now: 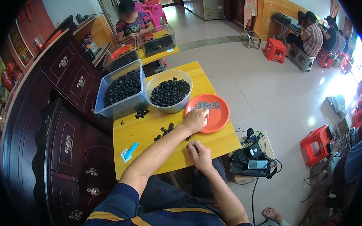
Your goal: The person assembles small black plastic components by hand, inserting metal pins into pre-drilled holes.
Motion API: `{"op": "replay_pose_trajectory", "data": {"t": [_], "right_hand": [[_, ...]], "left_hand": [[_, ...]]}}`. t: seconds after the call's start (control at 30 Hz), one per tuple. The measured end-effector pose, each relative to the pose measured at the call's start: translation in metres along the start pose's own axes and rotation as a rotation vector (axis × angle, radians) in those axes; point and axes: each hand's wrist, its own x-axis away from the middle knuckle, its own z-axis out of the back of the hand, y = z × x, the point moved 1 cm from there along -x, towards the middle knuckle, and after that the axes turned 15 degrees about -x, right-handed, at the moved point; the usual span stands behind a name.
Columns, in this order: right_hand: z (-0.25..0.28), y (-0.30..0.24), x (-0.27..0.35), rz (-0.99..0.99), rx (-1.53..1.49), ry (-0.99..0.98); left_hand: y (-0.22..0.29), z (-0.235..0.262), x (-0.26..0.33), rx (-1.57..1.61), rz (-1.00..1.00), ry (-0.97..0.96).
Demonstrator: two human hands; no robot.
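My left hand reaches over the orange plate, its fingers drawn together at the near edge of a spread of small grey metal pieces. Whatever sits between those fingertips is hidden. Close to the table's near edge rests my right hand, fingers curled in; I cannot make out what they hold. A few small black parts lie just beyond it, and more loose black parts are partly covered by my left forearm. Behind the plate stands a round clear tub full of black parts.
Left of the tub is a clear rectangular bin of black parts. A light-blue tool lies on the yellow table. Dark drawers border the left side. A black bag with cables sits at the right; another person works beyond.
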Motion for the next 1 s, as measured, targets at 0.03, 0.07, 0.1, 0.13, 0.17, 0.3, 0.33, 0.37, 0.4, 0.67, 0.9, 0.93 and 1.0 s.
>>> {"op": "replay_pose_trajectory", "data": {"t": [0.03,0.07,0.1,0.13,0.17,0.3,0.33,0.37,0.4,0.67,0.9,0.93,1.0], "right_hand": [[0.0,0.0,0.001,-0.002,0.002,0.007],[0.0,0.0,0.001,-0.005,0.005,0.014],[0.0,0.001,0.001,0.0,0.009,0.009],[0.0,0.002,0.001,-0.003,0.011,0.013],[-0.001,0.001,0.001,-0.005,0.011,0.014],[-0.002,-0.001,0.002,-0.026,-0.017,0.018],[-0.002,0.0,0.002,-0.042,-0.027,0.025],[-0.002,0.0,0.002,-0.058,-0.037,0.029],[-0.003,-0.001,0.002,-0.055,-0.035,0.024],[-0.004,0.005,0.002,0.011,0.009,0.031],[-0.004,0.003,0.003,0.014,0.022,0.014],[-0.005,0.003,0.003,0.012,0.018,0.018],[-0.005,0.004,0.004,0.007,0.017,0.027]], "left_hand": [[-0.001,0.0,0.001,0.002,0.001,0.007],[-0.001,0.0,0.003,0.019,0.004,0.01],[-0.002,0.0,0.005,0.037,0.006,0.013],[-0.003,0.001,0.005,0.038,0.008,0.02],[-0.005,0.002,0.007,0.036,0.001,0.01],[-0.004,0.007,0.009,0.125,0.081,-0.045],[-0.002,0.008,0.009,0.128,0.082,-0.04],[-0.003,0.007,0.011,0.116,0.08,-0.036],[-0.004,0.006,0.012,0.104,0.078,-0.032],[0.003,0.007,0.015,0.085,0.116,-0.108],[-0.002,-0.003,0.014,0.101,0.118,-0.074],[-0.005,-0.005,0.014,0.1,0.121,-0.071],[-0.003,-0.002,0.013,0.086,0.104,-0.02]]}}
